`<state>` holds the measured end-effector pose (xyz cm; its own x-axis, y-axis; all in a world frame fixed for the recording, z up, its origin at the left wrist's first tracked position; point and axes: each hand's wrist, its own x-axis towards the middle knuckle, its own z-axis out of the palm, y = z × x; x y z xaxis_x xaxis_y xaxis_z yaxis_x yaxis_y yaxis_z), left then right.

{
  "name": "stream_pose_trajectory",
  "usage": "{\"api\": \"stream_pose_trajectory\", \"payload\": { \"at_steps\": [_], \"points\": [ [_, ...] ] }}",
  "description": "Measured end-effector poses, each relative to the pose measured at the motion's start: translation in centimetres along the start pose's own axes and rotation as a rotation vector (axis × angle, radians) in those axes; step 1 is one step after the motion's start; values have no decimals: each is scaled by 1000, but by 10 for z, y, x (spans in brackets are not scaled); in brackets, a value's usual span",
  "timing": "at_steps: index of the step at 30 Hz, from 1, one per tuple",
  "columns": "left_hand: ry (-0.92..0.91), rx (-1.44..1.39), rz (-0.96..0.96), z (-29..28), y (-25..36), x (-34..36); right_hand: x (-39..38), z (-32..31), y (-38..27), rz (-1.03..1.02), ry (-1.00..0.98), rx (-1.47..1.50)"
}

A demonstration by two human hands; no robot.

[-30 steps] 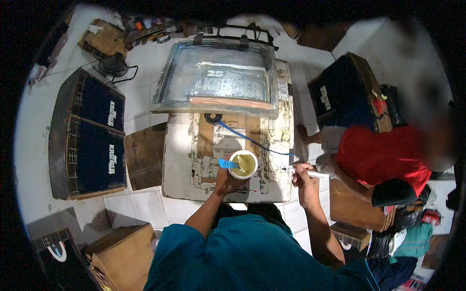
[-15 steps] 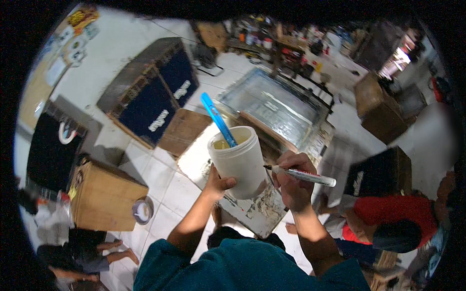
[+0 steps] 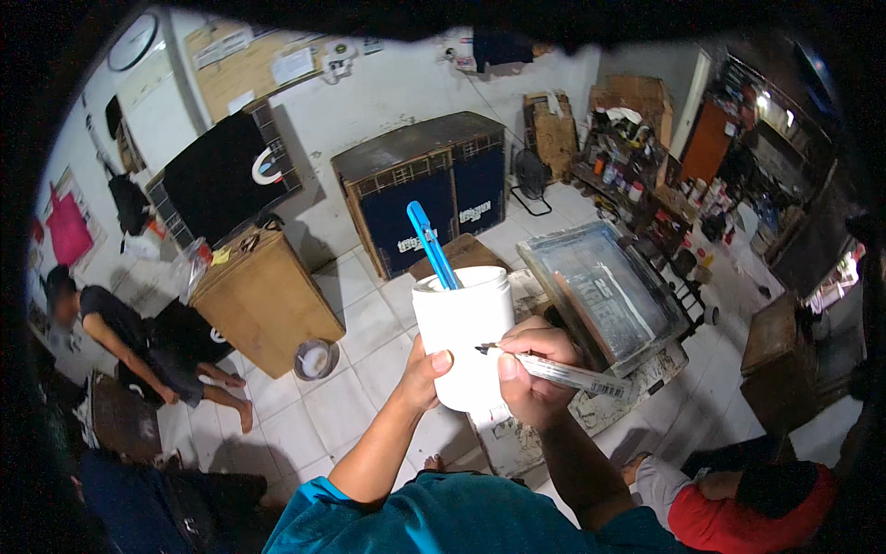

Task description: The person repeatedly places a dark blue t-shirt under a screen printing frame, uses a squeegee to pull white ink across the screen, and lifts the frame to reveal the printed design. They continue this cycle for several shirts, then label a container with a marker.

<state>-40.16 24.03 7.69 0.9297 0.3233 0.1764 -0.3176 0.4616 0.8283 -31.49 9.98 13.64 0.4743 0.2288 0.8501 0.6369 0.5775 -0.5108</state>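
A white plastic jar (image 3: 464, 328) without a lid is held up before me, close to upright. My left hand (image 3: 425, 374) grips its lower left side, thumb on the front. From the jar's mouth a blue plastic handle (image 3: 430, 245) sticks out, leaning left; its lower end is hidden inside. My right hand (image 3: 535, 369) is closed around a white marker pen (image 3: 572, 376). The pen's dark tip points at the front of the jar, at or very near its surface. Whether it touches I cannot tell.
A framed printing screen (image 3: 604, 295) lies on a stained worktable (image 3: 660, 374) at right. Wooden boxes with dark fronts (image 3: 420, 198) stand beyond; a plywood box (image 3: 268, 300) and a bucket (image 3: 316, 360) are left. One person (image 3: 138, 342) stands left, another in red (image 3: 738, 508) is low right.
My view has swung left and up, showing more of the wall and the person at left. The pen tip now lies over the jar's front rather than at its right edge.
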Motion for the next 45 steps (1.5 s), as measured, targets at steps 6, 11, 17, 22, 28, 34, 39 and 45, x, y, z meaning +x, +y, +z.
{"api": "stream_pose_trajectory", "payload": {
  "at_steps": [6,11,17,22,28,34,39,45],
  "points": [
    [6,99,98,6,27,-24,7,17,-17,-81,-95,-77],
    [17,118,141,8,34,-34,8,26,-27,-181,-103,-133],
    [7,143,148,5,41,-43,7,34,-35,-144,-134,-148],
    [13,112,161,1,45,-47,8,41,-36,-174,-181,-175],
    [-2,101,159,-5,49,-51,6,50,-35,-156,-113,-144],
    [17,111,149,-8,50,-54,7,54,-36,-171,-140,-196],
    [16,112,144,-10,53,-56,4,56,-36,-144,-117,-161],
    [12,119,149,-12,53,-57,0,60,-32,-122,-36,-151]
  ]
}}
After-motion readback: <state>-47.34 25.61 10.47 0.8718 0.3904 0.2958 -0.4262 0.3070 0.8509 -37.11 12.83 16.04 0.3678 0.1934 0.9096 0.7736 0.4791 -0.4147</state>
